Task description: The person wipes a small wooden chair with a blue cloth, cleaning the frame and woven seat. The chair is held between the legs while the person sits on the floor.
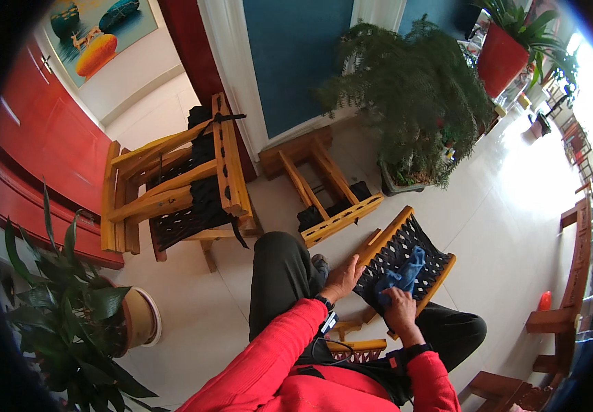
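A wooden folding stool with a black woven strap seat (422,232) stands tilted between my knees. My left hand (343,280) grips the near end of its left wooden rail, with the thumb side up. My right hand (401,309) holds a blue cloth (404,275) against the woven seat, and part of the cloth lies spread over the straps. Below my hands, another small stool with a reddish woven seat (360,353) shows partly, close to my body.
Folded wooden stools (172,190) are stacked at the left, and another folded stool (340,221) lies ahead on the tiled floor. Potted plants stand at the lower left (139,319) and beyond the stools (409,185). Wooden furniture (569,288) lines the right side.
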`<state>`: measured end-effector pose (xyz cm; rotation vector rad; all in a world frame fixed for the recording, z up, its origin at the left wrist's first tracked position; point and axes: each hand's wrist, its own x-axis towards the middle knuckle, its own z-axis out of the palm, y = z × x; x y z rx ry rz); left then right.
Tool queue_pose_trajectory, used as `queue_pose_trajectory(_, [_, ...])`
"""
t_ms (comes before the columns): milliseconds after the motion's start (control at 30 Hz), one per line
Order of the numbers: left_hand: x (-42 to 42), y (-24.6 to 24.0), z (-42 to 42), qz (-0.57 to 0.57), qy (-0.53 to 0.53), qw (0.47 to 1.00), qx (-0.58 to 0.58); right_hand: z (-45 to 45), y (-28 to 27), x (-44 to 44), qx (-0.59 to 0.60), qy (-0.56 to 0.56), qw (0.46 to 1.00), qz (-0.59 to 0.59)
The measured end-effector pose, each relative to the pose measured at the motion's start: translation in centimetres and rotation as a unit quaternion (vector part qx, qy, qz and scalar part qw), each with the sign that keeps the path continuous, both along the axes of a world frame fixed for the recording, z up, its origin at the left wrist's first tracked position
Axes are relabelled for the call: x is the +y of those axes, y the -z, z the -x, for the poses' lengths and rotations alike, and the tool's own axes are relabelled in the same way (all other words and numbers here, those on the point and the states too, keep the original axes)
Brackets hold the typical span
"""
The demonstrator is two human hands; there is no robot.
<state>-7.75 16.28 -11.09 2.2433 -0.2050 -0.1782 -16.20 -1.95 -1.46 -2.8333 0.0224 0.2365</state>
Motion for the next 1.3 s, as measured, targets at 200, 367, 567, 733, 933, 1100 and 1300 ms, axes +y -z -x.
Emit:
queue_pose_trajectory(200, [-0.1,-0.3,0.2,0.029,-0.022,0.999,-0.018,2.8,-0.4,2.9,0.032,-0.058,0.998,-0.025])
queue_pose_trajectory(367, [0.0,-0.1,0.1,0.004,-0.016,0.997,-0.072,1.3,-3.2,1.1,0.189,-0.072,0.958,-0.202])
queue_pose_trajectory(567, [0.4,-0.3,0.3,0.039,-0.001,0.996,-0.085,-6.6,-7.2,-2.0,-0.007,0.063,0.921,-0.384])
queue_pose_trajectory(733, [0.3,-0.4,-0.5,0.052,0.012,0.997,-0.058,-13.8,-7.9,-3.5,-0.154,0.079,0.951,-0.256])
queue_pose_trajectory(933, [0.2,-0.3,-0.7,0.040,0.021,0.999,-0.015,-16.5,-1.9,-0.9,-0.087,0.006,0.985,-0.151])
queue_pose_trajectory(1100, [0.1,-0.5,-0.2,0.037,-0.017,0.992,-0.122,-14.6,1.3,0.8,-0.062,0.004,0.997,-0.041])
queue_pose_trajectory(1300, [0.4,-0.5,-0.1,0.064,0.034,0.997,0.008,-11.8,0.5,2.0,-0.090,-0.057,0.991,-0.086])
